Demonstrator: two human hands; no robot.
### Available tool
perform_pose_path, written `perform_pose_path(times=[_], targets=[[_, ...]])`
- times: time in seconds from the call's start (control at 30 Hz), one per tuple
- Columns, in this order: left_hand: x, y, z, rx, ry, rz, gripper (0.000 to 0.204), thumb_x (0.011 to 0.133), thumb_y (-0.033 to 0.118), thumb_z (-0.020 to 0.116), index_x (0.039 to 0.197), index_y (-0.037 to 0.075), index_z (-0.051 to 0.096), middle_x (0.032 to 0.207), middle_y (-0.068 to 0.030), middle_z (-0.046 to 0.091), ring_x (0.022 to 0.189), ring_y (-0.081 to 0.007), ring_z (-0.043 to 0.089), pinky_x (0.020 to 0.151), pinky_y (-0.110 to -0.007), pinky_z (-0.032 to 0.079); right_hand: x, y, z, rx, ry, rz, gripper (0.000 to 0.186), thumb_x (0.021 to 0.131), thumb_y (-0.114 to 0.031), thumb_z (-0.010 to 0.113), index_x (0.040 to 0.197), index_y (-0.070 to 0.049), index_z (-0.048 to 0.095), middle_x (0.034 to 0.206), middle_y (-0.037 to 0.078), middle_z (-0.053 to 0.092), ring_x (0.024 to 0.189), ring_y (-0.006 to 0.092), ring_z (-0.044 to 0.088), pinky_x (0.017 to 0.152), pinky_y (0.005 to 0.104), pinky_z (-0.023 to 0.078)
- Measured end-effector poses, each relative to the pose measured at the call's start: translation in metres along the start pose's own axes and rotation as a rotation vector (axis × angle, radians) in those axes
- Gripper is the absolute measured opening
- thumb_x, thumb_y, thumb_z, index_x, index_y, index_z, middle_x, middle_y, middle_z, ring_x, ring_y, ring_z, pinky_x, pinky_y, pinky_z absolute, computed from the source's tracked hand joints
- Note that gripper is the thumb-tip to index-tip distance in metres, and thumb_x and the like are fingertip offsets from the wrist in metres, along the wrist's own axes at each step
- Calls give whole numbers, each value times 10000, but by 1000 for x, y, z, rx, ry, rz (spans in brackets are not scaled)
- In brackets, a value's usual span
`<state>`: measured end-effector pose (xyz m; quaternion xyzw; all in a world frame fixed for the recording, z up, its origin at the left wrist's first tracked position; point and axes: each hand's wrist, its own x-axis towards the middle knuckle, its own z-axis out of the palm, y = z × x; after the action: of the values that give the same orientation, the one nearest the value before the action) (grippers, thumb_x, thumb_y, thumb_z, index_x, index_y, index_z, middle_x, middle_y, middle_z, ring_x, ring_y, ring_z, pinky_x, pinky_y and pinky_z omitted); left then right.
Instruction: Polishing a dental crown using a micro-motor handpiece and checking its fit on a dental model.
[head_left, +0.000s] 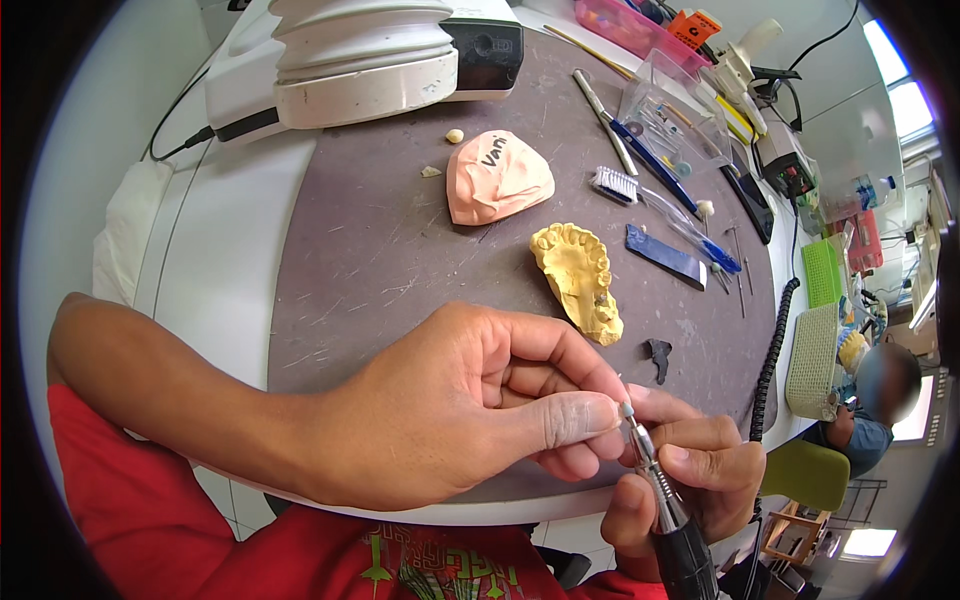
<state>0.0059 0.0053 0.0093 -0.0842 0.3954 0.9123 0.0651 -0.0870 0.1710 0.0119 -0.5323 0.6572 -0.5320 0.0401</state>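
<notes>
Nearest, the right hand (705, 460) has its grip closed around a pen-like rotary handpiece (674, 512), thumb and fingers set around the metal front, with the black body slanting toward the near edge. Just ahead and left, the left hand (490, 400) pinches a small pale piece (627, 410) between thumb and forefinger, right at the handpiece's tip; its exact shape is too small to tell. The two hands appear to brace each other, which should help steadiness. Good practice here, I judge, is light, brief contact, turning the piece rather than forcing the tool, with the fingertip pads well clear of the tip. The coiled cord (775, 350) on the right is best left slack. Farther off, a black scrap (658, 360), then a yellow dental cast (575, 275) and a pink cast (500, 185) lie on the bench (380, 220), out of the tool's way.
</notes>
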Motion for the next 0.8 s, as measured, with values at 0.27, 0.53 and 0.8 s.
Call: perform_pose_path(times=[0.27, 0.53, 0.8], targets=[[0, 0, 0, 3, 3, -6, 199, 886, 92, 536, 1033, -42, 535, 897, -126, 629, 782, -113, 616, 729, -207, 506, 2, 0, -8, -45, -86, 19, 369, 786, -214, 671, 954, -68, 378, 771, 86, 480, 891, 274, 601, 755, 346, 509], [1, -1, -1, 4, -6, 18, 199, 888, 87, 531, 1038, -43, 533, 894, -123, 626, 782, -113, 613, 730, -210, 505, -1, 0, 0, -28, 4, 17, 359, 791, -222, 667, 957, -68, 388, 774, 87, 492, 884, 267, 601, 752, 351, 508], [0, -2, -1, 7, -5, 18, 197, 887, 91, 533, 1035, -41, 534, 898, -122, 627, 786, -108, 613, 729, -204, 504, 2, -1, -7, -42, -85, 18, 352, 788, -203, 665, 940, -61, 381, 762, 86, 484, 894, 271, 599, 756, 347, 508]])
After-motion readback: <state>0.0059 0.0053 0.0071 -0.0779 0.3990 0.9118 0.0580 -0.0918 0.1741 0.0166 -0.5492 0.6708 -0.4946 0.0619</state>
